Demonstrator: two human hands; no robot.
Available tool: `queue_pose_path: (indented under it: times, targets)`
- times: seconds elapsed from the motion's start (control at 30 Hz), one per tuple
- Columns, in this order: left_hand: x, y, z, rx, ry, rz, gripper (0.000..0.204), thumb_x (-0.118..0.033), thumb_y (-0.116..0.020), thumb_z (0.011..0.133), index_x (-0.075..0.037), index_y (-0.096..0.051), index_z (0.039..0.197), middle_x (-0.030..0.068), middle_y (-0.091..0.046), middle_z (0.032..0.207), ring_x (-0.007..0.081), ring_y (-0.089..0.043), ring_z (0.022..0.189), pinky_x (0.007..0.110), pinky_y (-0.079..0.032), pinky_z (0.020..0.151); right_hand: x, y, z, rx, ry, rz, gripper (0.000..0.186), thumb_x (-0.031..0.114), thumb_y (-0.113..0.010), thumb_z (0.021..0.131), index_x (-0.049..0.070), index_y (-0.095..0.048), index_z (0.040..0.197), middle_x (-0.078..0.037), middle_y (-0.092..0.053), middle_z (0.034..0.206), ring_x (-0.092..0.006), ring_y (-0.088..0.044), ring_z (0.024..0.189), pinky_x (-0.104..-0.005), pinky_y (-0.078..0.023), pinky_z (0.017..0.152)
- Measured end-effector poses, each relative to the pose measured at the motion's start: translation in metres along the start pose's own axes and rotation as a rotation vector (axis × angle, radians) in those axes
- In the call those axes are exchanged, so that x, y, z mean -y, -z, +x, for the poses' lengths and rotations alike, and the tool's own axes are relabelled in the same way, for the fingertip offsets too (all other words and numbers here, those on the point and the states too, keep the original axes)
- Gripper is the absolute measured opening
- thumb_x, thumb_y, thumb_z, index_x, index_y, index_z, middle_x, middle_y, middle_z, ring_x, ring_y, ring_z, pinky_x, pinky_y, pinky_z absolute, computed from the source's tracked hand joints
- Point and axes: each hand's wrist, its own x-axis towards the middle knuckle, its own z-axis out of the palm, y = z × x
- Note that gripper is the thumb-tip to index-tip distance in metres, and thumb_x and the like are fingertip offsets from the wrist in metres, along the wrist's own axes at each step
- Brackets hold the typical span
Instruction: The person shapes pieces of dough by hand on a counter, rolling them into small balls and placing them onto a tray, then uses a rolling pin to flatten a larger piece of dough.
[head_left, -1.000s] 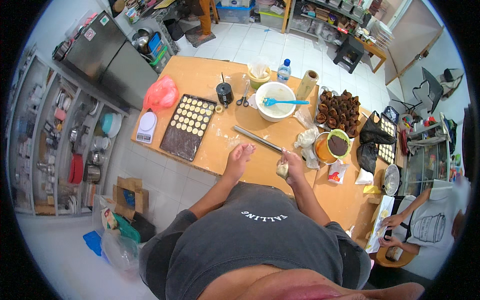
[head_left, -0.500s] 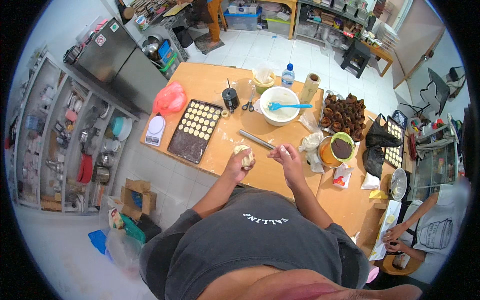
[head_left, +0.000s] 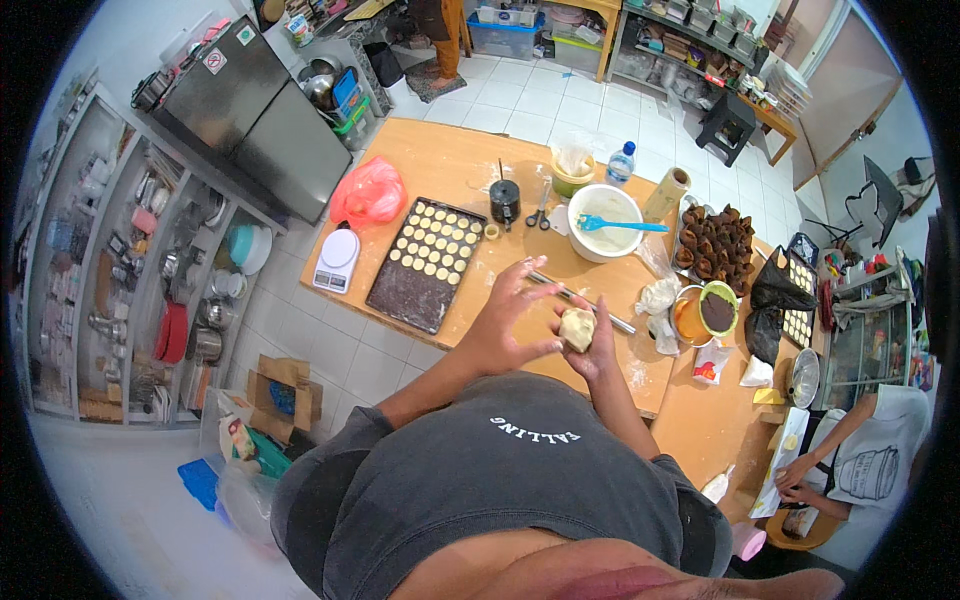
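Plainly, things stand partway, as we judge it. On the tray (head_left: 410, 300), toward the left end of the tabletop (head_left: 530, 250), pale rounds (head_left: 432, 240) sit in rows over the far part only; the near part goes without them. The dough (head_left: 577, 329) is a rough lump, neither flat nor cut, so we would count that piece as unfinished. The metal rod (head_left: 619, 323) lies on the tabletop beyond our hands, and the bowl (head_left: 605, 254) near the far edge has a blue spatula (head_left: 645, 227) resting across it.

As for the grip, our right hand (head_left: 596, 352) holds the dough up over the tabletop, close to its near edge, with the fingers curled about the lump. Our left hand (head_left: 512, 322) is wide, fingers spread and thumb apart, and we see nothing in it. Its thumb tip comes just beside the dough; whether they touch, we cannot tell.
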Motion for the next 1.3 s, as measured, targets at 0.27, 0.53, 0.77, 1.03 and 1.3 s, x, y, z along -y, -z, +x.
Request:
queue_pose_path:
  times: [0.27, 0.53, 0.77, 1.03, 1.3]
  targets:
    - [0.134, 0.056, -0.058, -0.082, 0.781, -0.700, 0.049, -0.039, -0.059, 0.097, -0.012, -0.051, 0.137, 0.0069, -0.048, 0.142, 0.0248, -0.044, 0.134, 0.044, -0.044, 0.099, -0.070, -0.071, 0.052, -0.423, 0.466, -0.703, 0.023, 0.023, -0.066, 0.094, 0.011, -0.051, 0.081, 0.000, -0.052, 0.064, -0.0120, -0.049, 0.045, -0.0254, -0.037, 0.036]
    - [0.175, 0.102, -0.077, -0.019, 1.150, -1.464, 0.049, -0.048, -0.053, 0.099, -0.014, -0.051, 0.135, 0.0101, -0.060, 0.124, 0.0236, -0.060, 0.111, 0.037, -0.053, 0.080, -0.123, -0.145, 0.076, -0.014, 0.466, -0.830, 0.022, 0.015, -0.056, 0.099, 0.000, -0.059, 0.116, -0.011, -0.067, 0.105, -0.0179, -0.062, 0.105, -0.0310, -0.046, 0.093]
    - [0.220, 0.120, -0.081, -0.329, 0.874, -1.197, 0.016, -0.007, -0.068, 0.087, -0.012, -0.054, 0.094, 0.0028, -0.063, 0.085, 0.0155, -0.064, 0.068, 0.027, -0.050, 0.051, -0.114, -0.148, 0.093, -0.180, 0.512, -0.882, 0.021, 0.017, -0.053, 0.102, -0.001, -0.059, 0.111, -0.011, -0.069, 0.102, -0.0210, -0.065, 0.101, -0.0328, -0.047, 0.095]
    - [0.105, 0.176, -0.019, 0.067, -0.009, -0.321, 0.042, -0.027, -0.074, 0.084, -0.009, -0.061, 0.119, 0.0150, -0.060, 0.123, 0.0319, -0.056, 0.121, 0.044, -0.044, 0.103, -0.129, -0.141, 0.087, -0.088, 0.043, 0.073, 0.071, 0.070, -0.035, 0.096, 0.012, -0.040, 0.137, -0.022, -0.047, 0.136, -0.0448, -0.054, 0.118, -0.0678, -0.046, 0.088]
    - [0.101, 0.143, -0.006, 0.045, 0.077, -0.231, 0.066, -0.051, -0.061, 0.091, -0.007, -0.050, 0.138, 0.0176, -0.042, 0.149, 0.0367, -0.028, 0.145, 0.055, -0.022, 0.115, -0.085, -0.113, 0.062, -0.106, 0.181, -0.018, 0.025, 0.040, -0.058, 0.097, 0.015, -0.058, 0.098, -0.004, -0.061, 0.078, -0.0186, -0.057, 0.054, -0.0247, -0.039, 0.038]
